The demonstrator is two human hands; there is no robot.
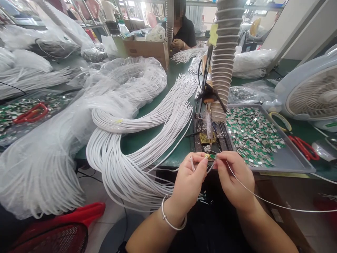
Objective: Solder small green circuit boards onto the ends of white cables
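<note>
Between my hands, at the bench's front edge, is a small green circuit board with a metallic end. My left hand pinches its left end, and a short piece of white cable shows between the fingers. My right hand is closed at the board's other end, holding a thin silvery wire that trails off to the right. Which fingertips bear on the board is partly hidden. Just beyond the hands, a soldering iron hangs tip down in a stand over a dark tray.
White cable bundles spread at left, beside plastic-wrapped ones. A grey tray of small boards is at right, with red-handled scissors and a fan. A ribbed duct rises behind the iron. A co-worker sits opposite.
</note>
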